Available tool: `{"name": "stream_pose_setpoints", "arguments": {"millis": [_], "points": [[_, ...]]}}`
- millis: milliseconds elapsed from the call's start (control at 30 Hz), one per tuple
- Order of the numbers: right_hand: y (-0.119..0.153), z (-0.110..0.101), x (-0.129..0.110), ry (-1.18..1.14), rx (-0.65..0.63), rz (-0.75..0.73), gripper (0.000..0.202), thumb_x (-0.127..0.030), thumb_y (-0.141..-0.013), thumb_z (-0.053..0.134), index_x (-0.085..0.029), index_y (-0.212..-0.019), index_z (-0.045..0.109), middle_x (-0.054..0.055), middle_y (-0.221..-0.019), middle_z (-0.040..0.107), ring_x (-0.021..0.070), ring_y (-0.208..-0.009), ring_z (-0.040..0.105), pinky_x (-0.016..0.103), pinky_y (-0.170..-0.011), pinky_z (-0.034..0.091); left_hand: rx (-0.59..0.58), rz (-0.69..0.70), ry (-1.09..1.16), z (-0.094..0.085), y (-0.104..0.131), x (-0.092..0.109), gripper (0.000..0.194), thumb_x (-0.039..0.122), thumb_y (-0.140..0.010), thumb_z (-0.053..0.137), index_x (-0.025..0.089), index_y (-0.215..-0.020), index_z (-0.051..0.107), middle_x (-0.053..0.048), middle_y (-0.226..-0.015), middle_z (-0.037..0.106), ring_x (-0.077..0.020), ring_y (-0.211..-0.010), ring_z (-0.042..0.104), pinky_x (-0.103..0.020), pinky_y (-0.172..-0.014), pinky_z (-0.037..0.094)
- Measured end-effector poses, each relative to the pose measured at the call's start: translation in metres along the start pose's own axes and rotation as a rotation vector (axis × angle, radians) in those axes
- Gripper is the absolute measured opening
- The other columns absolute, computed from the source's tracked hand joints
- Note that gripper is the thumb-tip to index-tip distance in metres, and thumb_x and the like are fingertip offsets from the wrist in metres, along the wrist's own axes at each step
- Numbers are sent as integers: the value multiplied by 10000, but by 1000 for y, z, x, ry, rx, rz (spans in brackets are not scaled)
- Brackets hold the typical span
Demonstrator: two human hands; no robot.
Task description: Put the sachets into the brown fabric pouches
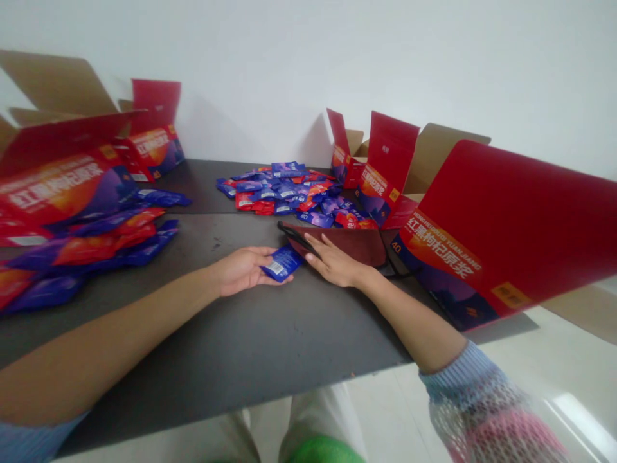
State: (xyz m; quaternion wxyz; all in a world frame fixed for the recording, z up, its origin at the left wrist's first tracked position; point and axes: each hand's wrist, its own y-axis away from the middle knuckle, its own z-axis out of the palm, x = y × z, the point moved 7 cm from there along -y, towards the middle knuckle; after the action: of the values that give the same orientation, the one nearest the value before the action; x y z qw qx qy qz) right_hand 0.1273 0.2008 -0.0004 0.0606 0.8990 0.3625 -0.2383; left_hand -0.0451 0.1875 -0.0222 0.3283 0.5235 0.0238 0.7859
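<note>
My left hand (248,270) holds a blue sachet (283,262) between thumb and fingers, low over the dark table (231,347). The sachet's right end meets the open side of a dark brown pouch (354,243) with a black edge. Flat on the pouch, near that black edge, rests my right hand (333,260), its fingers spread and palm down. Behind the pouch lies a pile of blue and red sachets (289,190).
Open red boxes stand at the left (62,186), back left (157,151), back right (380,177) and right (463,244). More sachets (96,251) are heaped before the left box. A white wall (260,71) rises behind the table.
</note>
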Motion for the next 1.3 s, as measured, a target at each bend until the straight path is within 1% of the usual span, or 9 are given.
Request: {"name": "stream_pose_setpoints", "arguments": {"millis": [133,233,300,467,600,833,1033,1200,1300], "points": [[6,0,-23,-121,62,-57,797,-668,-1030,113,-197,-1671,160,98,-1726,192,222,-1614,84,549,-1284,-145,36,0,-26,1,1,0,264,-17,-877,559,17,-1105,687,-256,-992,774,-329,-867,798,-429,-846,641],[10,8,-48,-199,14,-156,822,-689,-1020,138,-193,-1675,128,93,-1732,179,214,-1612,104,504,-1323,0,33,27,-74,6,2,2,229,-37,-849,574,34,-998,732,-224,-960,788,-278,-820,794,-376,-808,644],[12,14,-61,-157,-43,-227,763,-655,-1039,193,-242,-1676,114,71,-1736,172,210,-1615,99,532,-1318,26,1,60,-94,10,3,4,201,15,-881,597,63,-996,755,-204,-1001,795,-256,-849,788,-365,-818,641],[9,13,-59,-27,-100,-205,603,-550,-1078,265,-377,-1650,186,-2,-1724,218,227,-1617,93,641,-1207,-233,-205,30,-141,8,-1,4,238,153,-900,711,137,-1133,758,-173,-1102,793,-264,-942,780,-402,-858,635],[5,8,-40,-34,-93,-131,644,-556,-1075,247,-316,-1665,155,13,-1731,206,213,-1620,81,610,-1284,-64,-316,-61,-136,3,-4,1,277,141,-883,737,84,-1154,729,-220,-1111,780,-343,-1050,764,-462,-926,611],[-1,6,-17,88,-83,-33,686,-546,-1067,249,-231,-1669,155,50,-1730,209,241,-1616,110,616,-1292,14,-260,-79,-53,2,-4,1,387,72,-926,623,71,-1312,593,-230,-1122,772,-349,-1035,771,-439,-921,608],[-4,3,-10,90,-10,-72,685,-536,-1067,255,-215,-1667,171,100,-1712,262,260,-1607,165,622,-1289,75,-194,-73,-78,-2,-4,3,477,25,-922,553,1,-1398,528,-262,-1141,758,-350,-1031,770,-437,-941,598],[4,-14,-31,67,230,-201,683,-518,-1070,279,-162,-1652,238,129,-1710,273,245,-1615,121,562,-1307,57,-159,-54,-62,-3,-3,3,483,7,-910,536,-34,-1390,561,-263,-1146,757,-315,-1016,774,-435,-1001,566],[11,-13,-60,-14,243,-326,672,-479,-1068,353,-212,-1664,196,96,-1719,266,210,-1617,107,515,-1308,146,-157,-24,-47,0,-2,4,474,-14,-908,537,-29,-1380,578,-233,-1112,775,-277,-977,778,-417,-991,568]]}}
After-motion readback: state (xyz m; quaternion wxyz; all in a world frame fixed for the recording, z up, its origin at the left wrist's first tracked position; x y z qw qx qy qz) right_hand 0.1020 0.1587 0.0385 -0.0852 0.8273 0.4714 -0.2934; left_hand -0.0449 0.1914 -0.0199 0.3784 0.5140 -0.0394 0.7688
